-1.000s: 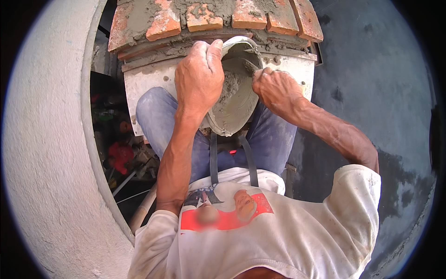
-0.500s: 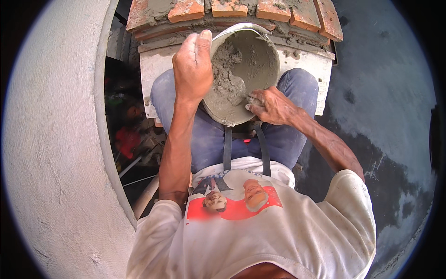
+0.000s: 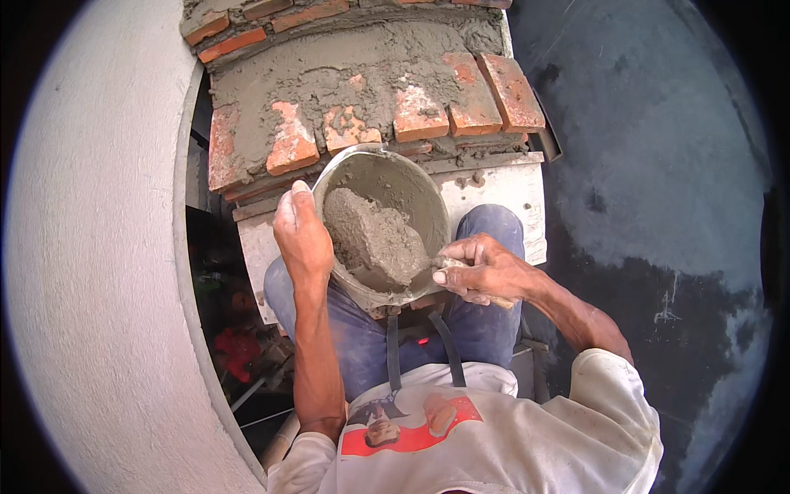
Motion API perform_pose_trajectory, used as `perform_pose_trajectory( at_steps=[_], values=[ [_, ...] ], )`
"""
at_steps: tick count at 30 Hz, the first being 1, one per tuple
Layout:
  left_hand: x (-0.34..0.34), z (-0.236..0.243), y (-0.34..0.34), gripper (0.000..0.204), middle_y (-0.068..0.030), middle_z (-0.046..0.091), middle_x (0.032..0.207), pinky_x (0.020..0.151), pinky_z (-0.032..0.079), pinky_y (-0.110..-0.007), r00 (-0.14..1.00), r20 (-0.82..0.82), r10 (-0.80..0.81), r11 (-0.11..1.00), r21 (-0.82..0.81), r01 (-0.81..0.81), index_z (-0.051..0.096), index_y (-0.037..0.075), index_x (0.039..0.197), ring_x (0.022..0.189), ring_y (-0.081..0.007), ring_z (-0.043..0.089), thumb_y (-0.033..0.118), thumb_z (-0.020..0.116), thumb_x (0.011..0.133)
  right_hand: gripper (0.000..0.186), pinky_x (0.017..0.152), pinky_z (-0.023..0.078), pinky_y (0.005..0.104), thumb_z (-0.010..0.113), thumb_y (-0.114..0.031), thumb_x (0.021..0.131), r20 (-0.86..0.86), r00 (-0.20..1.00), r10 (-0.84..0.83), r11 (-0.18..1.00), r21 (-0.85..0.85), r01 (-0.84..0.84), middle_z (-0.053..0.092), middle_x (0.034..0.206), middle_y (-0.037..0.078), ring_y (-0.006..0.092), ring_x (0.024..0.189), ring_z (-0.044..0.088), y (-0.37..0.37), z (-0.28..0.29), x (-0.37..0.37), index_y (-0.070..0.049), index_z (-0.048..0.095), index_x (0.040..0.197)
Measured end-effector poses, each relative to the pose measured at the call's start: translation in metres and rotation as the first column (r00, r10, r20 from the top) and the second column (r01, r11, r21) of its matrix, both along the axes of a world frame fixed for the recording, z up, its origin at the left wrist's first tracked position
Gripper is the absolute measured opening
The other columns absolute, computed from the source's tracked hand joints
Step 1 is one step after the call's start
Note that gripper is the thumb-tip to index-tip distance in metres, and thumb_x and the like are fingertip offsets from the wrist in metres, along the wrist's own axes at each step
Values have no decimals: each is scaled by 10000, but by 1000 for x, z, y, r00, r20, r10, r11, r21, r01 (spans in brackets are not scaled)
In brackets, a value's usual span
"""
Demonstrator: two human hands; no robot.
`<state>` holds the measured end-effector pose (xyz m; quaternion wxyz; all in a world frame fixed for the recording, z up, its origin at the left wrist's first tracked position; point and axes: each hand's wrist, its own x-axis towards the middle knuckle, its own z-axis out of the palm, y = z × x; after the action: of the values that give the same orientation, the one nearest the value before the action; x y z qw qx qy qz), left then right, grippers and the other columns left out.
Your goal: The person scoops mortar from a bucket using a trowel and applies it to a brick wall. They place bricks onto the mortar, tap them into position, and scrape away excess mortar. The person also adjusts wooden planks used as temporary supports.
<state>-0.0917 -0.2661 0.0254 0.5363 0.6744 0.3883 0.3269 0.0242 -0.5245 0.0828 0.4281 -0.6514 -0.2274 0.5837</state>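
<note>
Brickwork beyond bucket of mortar

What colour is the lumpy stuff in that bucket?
The mortar in the bucket is brownish grey, best seen in the head view.

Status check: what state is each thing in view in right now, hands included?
Bucket: uncovered, partly filled, inside smeared.
Mortar in bucket: heaped, wet-looking.
Left hand: closed on the bucket's left edge.
Right hand: closed around a tool handle.
Tool handle: gripped, mostly covered by fingers.
Front bricks: set in a row, mortar-smeared.
Mortar layer: spread unevenly.
White board: mortar-spattered.
</note>
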Motion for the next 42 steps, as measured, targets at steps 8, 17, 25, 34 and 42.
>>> perform_pose_trajectory(
  at_steps=[8, 17, 25, 34, 42],
  values=[
    [4, -6, 2, 446, -58, 643, 905, 812, 468, -342, 995, 75, -69, 998, -10, 70, 643, -56, 1020, 853, -151, 542, 324, 450, 1150, 183, 412, 371, 249, 746, -193, 971, -102, 885, -455, 845, 265, 465, 563, 701, -10, 60, 468, 470, 1, 41, 70, -44, 653, 918],
    [4, 6, -9, 451, -90, 639, 903, 826, 473, -365, 997, -17, -80, 993, 80, 81, 632, -64, 1017, 852, -189, 549, 320, 438, 1152, 299, 401, 383, 258, 503, -325, 1125, -709, 540, -453, 455, 337, 824, 479, 741, -17, 80, 510, 406, 78, -21, 262, -36, 554, 1068],
    [0, 2, -5, 455, -85, 639, 905, 835, 475, -363, 997, -15, -81, 989, 122, 82, 633, -62, 1028, 865, -181, 545, 327, 436, 1155, 235, 727, 615, 475, 648, -177, 882, 985, -117, -126, 862, 167, 478, 760, 920, 243, 411, 800, 759, -26, 23, 317, 5, 752, 988],
    [2, 3, -3, 466, -76, 655, 924, 827, 487, -354, 995, 0, -102, 991, 92, 102, 645, -54, 1033, 858, -167, 557, 342, 433, 1158, 141, 677, 634, 445, 629, -71, 910, 822, -471, 319, 937, -199, 286, 755, 878, 218, 357, 821, 785, -11, 12, 354, 20, 728, 952],
    [8, 12, -10, 455, -64, 629, 901, 827, 478, -352, 994, -8, -105, 990, 94, 105, 628, -60, 1015, 857, -163, 532, 324, 434, 1162, 197, 725, 639, 406, 618, -54, 971, 783, -413, 466, 885, -414, 214, 676, 961, 216, 327, 902, 750, -55, 9, 248, 99, 635, 1094]
  ],
)
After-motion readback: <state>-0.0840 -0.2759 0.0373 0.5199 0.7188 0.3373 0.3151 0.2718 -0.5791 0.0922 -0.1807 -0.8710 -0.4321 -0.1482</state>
